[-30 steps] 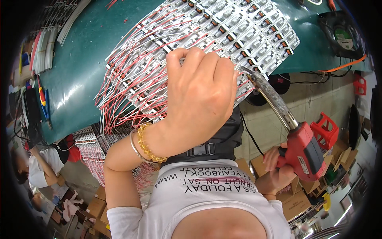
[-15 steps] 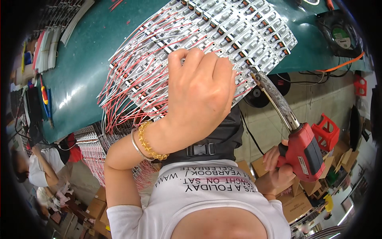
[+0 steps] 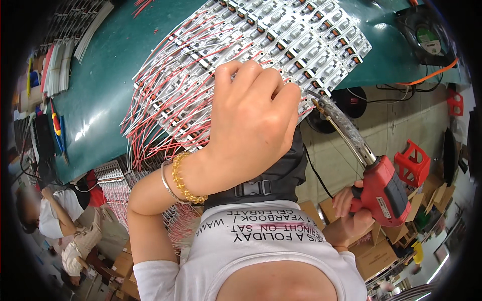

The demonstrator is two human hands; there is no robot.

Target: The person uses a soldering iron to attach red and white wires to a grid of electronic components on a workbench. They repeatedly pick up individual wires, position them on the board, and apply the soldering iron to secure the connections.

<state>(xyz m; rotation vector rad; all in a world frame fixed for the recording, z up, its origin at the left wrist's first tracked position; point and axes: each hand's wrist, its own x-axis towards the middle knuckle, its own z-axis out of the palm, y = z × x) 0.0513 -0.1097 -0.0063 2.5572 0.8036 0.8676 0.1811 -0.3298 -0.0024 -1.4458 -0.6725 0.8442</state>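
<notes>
Watching from my distant seat, I see the room's pale tiled floor (image 3: 374,118) reaching out toward three o'clock. The green table (image 3: 108,100) sweeps from nine o'clock over the top to two, its glossy cover catching a bright glare near nine. On it, from eleven to one o'clock, lies the board panel (image 3: 311,42), its left part covered in loose red and white wires (image 3: 150,115). A co-worker (image 3: 55,215) in white is at eight o'clock, cardboard boxes (image 3: 374,258) at four, a red stool (image 3: 412,163) at three and a black fan (image 3: 427,37) at two.

Below three o'clock, my right hand (image 3: 351,210) is wrapped round the handle of the red soldering gun (image 3: 386,190), whose tip points at the panel's near edge. My left hand (image 3: 253,118) curls over the panel; I cannot tell what its hidden fingertips hold. A red-and-yellow-handled tool (image 3: 56,125) lies at nine.
</notes>
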